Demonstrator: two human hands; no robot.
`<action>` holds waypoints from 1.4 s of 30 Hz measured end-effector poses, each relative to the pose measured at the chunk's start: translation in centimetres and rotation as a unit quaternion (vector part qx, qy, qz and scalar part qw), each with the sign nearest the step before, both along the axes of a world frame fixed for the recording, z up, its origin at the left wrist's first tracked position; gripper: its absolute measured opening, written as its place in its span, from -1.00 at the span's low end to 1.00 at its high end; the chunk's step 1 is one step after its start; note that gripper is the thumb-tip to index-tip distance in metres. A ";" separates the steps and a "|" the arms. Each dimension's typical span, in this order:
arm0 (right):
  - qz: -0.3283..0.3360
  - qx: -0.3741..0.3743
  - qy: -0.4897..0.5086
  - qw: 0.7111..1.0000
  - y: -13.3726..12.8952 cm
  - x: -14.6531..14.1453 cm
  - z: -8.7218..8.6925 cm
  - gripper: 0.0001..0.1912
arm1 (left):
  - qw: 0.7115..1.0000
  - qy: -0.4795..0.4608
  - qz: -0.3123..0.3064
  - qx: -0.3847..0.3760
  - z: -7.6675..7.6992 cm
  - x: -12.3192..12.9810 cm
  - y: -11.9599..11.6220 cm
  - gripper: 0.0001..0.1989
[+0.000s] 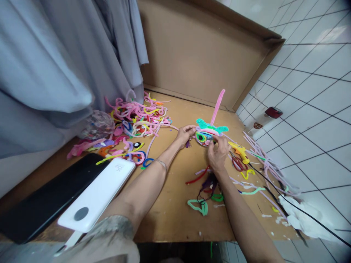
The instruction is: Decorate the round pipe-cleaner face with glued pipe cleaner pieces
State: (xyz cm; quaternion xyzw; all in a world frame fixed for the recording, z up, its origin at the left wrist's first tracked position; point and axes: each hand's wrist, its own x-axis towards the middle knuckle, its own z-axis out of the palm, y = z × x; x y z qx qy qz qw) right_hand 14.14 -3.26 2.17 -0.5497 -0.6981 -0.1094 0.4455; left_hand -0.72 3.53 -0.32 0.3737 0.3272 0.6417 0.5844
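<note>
A colourful pipe-cleaner figure point(207, 130) is held between my hands above the middle of the table. It has a round body, a green-and-yellow eye, turquoise flaps on top and a long pink stem point(218, 106) standing up. My left hand point(185, 136) pinches its left edge. My right hand point(218, 151) has its fingers closed on the lower right front and covers part of it. Just right of that hand lie a yellow glue gun point(240, 151) with a black cord and red-handled scissors point(238, 162).
A heap of pink, yellow and white pipe cleaners point(139, 113) lies at the back left. Nearer are a white power bank point(98, 193) and a black slab point(52, 193). Lilac pipe cleaners point(265, 160) and white tissue point(301, 215) lie at right. A cardboard panel point(203, 51) stands behind.
</note>
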 end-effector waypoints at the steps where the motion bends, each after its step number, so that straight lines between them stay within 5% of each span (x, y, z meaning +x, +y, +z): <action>1: -0.001 0.000 0.000 1.000 0.0 0.0 0.0 -0.76 | 1.000 -0.003 -0.004 0.004 0.1 0.0 0.0 -0.70; 11: -0.004 0.000 0.003 1.000 0.0 0.0 0.0 -0.77 | 0.998 -0.043 -0.045 -0.013 0.5 -0.4 -0.1 -0.85; 24: 0.006 0.017 -0.003 1.000 0.1 0.1 -0.2 -0.78 | 1.000 -0.012 -0.021 0.007 0.2 0.0 -0.4 -0.55; 42: 0.017 0.052 -0.019 0.998 0.2 0.1 -0.6 -0.82 | 1.000 -0.012 0.005 0.013 -0.1 0.1 -0.1 -0.56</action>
